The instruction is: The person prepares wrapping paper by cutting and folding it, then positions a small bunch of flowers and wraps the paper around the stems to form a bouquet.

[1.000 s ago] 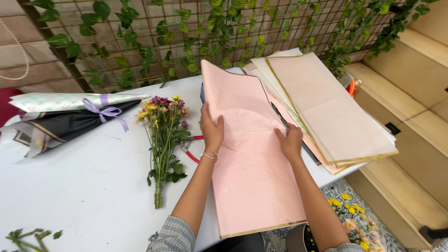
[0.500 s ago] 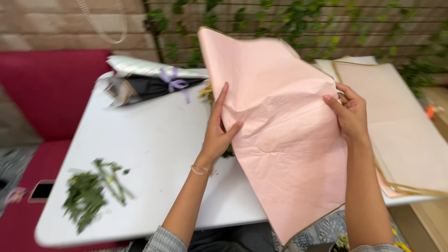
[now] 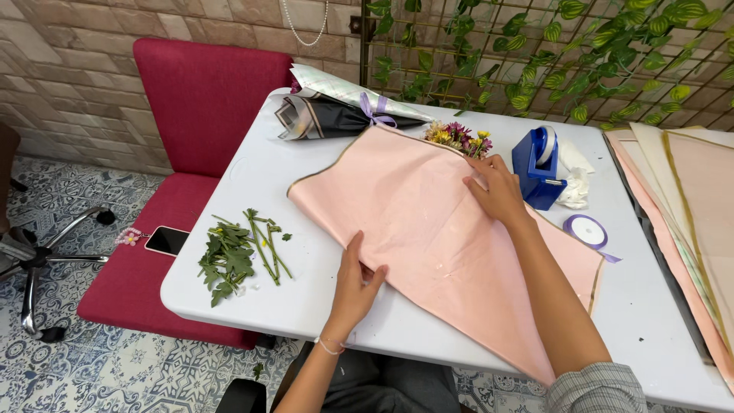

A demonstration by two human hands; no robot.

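Paper: we are finding one pink sheet (image 3: 436,237) lying flat across the white table (image 3: 252,176), its near corner hanging over the edge.
Left hand (image 3: 355,287): we are seeing it pressing open-palmed on the sheet's near edge.
Right hand (image 3: 497,187): it is lying spread flat on the far edge.
Surroundings: one flower bunch (image 3: 459,139) is peeking from under the sheet; one blue tape dispenser (image 3: 539,168) and one purple ribbon roll (image 3: 586,229) are sitting just beside the right hand.
Other items: one wrapped bouquet (image 3: 336,111), one pile of cut stems (image 3: 237,252), one paper stack (image 3: 688,199).

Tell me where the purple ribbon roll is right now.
In the head view the purple ribbon roll lies flat on the white table, right of centre, just beyond the pink wrapping sheet's right edge, in front of the blue tape dispenser.
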